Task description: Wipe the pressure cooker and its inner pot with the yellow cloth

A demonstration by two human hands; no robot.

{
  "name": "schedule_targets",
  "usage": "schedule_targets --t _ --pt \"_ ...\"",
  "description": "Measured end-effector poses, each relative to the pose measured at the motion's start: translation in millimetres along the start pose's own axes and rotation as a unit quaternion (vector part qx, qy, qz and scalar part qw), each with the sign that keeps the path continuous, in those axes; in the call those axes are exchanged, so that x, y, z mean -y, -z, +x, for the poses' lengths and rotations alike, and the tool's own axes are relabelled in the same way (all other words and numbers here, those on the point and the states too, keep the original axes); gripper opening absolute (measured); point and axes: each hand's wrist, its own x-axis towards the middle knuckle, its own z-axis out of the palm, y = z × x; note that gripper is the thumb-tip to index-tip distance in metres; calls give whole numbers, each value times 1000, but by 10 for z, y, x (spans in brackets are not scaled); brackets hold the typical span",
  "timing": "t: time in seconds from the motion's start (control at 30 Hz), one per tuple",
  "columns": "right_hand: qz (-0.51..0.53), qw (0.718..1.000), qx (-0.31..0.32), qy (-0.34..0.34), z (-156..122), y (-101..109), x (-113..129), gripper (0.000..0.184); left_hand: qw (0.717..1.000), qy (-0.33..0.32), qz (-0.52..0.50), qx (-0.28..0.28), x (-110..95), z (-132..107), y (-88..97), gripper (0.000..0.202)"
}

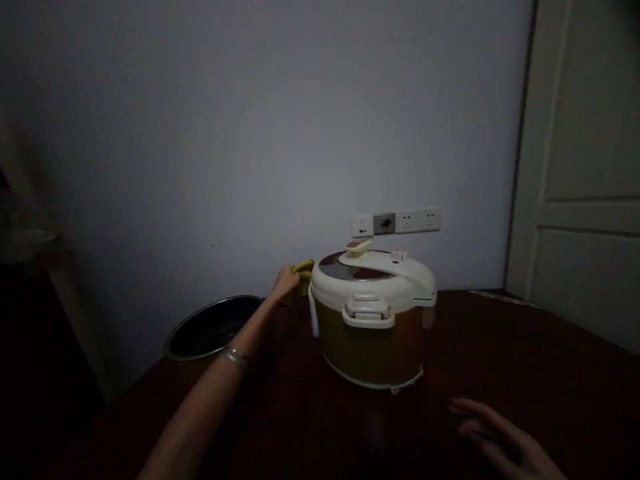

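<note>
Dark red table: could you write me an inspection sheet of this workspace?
Surface: smooth dark red table, dimly lit.
Job's things: crumpled yellow cloth; round white-and-tan electric cooker, closed.
Clutter: grey-rimmed black round pan, left of the cooker.
Hands: left hand grips the cloth beside the cooker; right hand loosely open, front right.
Cables: nothing seen.
Surroundings: pale wall with a row of sockets; white panelled door, right.

A shiny silvery bracelet point(235, 357) circles the left forearm point(197, 413); the right hand point(517, 445) is bare.

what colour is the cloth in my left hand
Yellow: the cloth shows best in the head view, the only one here.
</note>
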Motion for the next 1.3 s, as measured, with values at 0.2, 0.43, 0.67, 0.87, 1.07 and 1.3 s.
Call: schedule_targets --t 0.2,0.43,0.67,0.87,1.07,1.3 --pt "-34 999 18 12 -7 -32 30 42 993 -5 -66 93 -49 -35 -138 19" --pt "-12 1000 26 6 -2 -96 -32 39 982 -51 -81 162 -40 -433 156 22" --pt "-34 999 29 13 -11 -106 -76 40 986 -141 -14 91 -119 -1024 8 35" --pt "-59 998 17 30 -7 -99 -16 40 970 -213 95 -76 -195 -1597 -615 63" --pt "-88 995 24 42 -77 -93 129 38 927 -263 254 -81 -130 -2013 -1093 59" --pt "-106 988 16 108 -121 -112 570 48 897 -394 179 93 -181 -2537 -1172 54"
